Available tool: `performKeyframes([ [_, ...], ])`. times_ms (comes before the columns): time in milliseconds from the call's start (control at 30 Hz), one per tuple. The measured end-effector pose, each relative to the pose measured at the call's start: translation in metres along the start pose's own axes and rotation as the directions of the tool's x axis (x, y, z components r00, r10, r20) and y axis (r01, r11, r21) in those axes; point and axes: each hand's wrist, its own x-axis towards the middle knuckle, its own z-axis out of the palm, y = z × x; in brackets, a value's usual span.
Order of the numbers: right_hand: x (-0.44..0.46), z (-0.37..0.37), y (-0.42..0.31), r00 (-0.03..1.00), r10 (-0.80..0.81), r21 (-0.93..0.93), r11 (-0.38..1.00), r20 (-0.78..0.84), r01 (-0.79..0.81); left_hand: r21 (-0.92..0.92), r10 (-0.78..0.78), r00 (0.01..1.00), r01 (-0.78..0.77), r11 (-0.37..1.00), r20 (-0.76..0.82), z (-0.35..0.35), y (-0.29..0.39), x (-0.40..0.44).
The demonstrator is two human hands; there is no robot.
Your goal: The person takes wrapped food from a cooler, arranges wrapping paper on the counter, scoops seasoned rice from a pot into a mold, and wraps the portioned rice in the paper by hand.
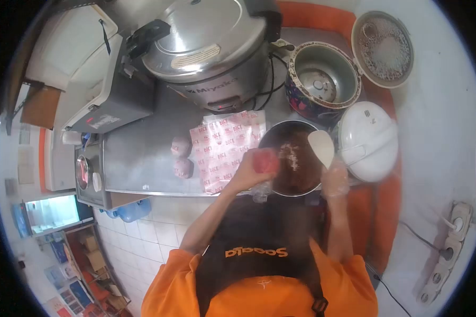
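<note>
A dark round pot (301, 182) holds brown contents with a pale patch of grains. Over its left side my left hand (248, 171) is closed around a red cup (265, 160), slightly blurred. My right hand (335, 182), in a clear plastic glove, grips a white paddle (321, 148) whose blade hangs over the pot's right side. Left of the pot lie sheets of red-printed wrapping paper (222, 145). Two wrapped round bundles (182, 157) sit beside the paper on the metal counter (137, 158). Clear plastic (261, 191) shows below my left hand.
A large silver rice cooker (211, 58) stands behind the paper. To the right are an open empty pot (322, 79), a white-lidded container (367, 142) and a round lid (383, 48). A grey box (116, 95) with an open lid stands left. Power sockets (447, 251) are at far right.
</note>
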Motion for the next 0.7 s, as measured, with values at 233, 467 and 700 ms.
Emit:
performKeyframes([
  [233,0.033,0.031,-0.008,0.980,-0.100,0.069,0.994,0.174,0.089,0.233,-0.064,0.993,0.085,0.969,-0.100,-0.030,-0.056,-0.020],
  [467,0.029,-0.051,-0.080,0.964,-0.065,-0.100,0.991,0.259,0.093,-0.077,-0.087,0.995,0.083,0.994,-0.043,-0.068,-0.024,-0.034],
  [700,0.030,-0.011,-0.119,0.941,-0.155,-0.468,0.836,0.299,0.287,0.143,0.176,0.951,-0.217,0.966,0.254,-0.078,-0.029,-0.031],
])
